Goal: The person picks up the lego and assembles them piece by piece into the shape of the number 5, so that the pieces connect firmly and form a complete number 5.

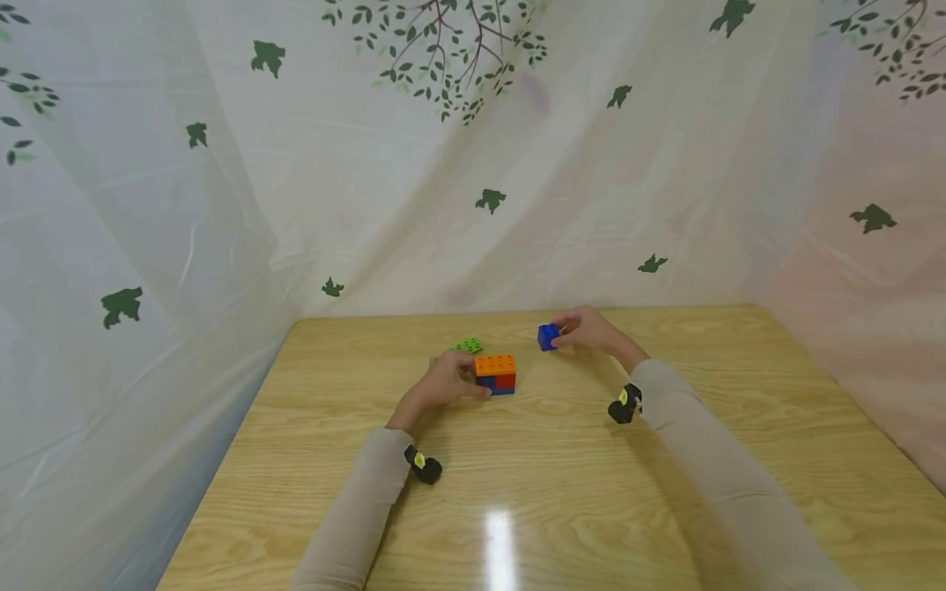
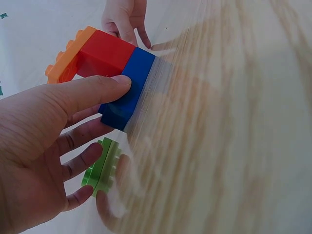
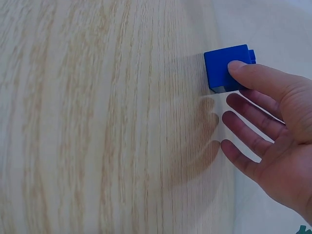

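Observation:
A stack of toy building bricks (image 1: 505, 379) stands on the table, with an orange brick (image 1: 495, 364) on top and red and blue ones below. My left hand (image 1: 446, 379) holds this stack from its left side, the thumb against a blue brick (image 2: 140, 73) low in it. Farther back and to the right, my right hand (image 1: 589, 330) pinches a separate small blue brick (image 3: 220, 68) between thumb and fingers. That brick is at the tabletop; whether it touches is unclear. A flat green brick (image 1: 469, 345) lies just behind the left hand, partly hidden by it.
The wooden table (image 1: 562, 476) ends at a pale curtain (image 1: 414, 246) printed with leaves and birds, which hangs behind it and at both sides. Each sleeve cuff carries a small black wrist camera (image 1: 625, 404).

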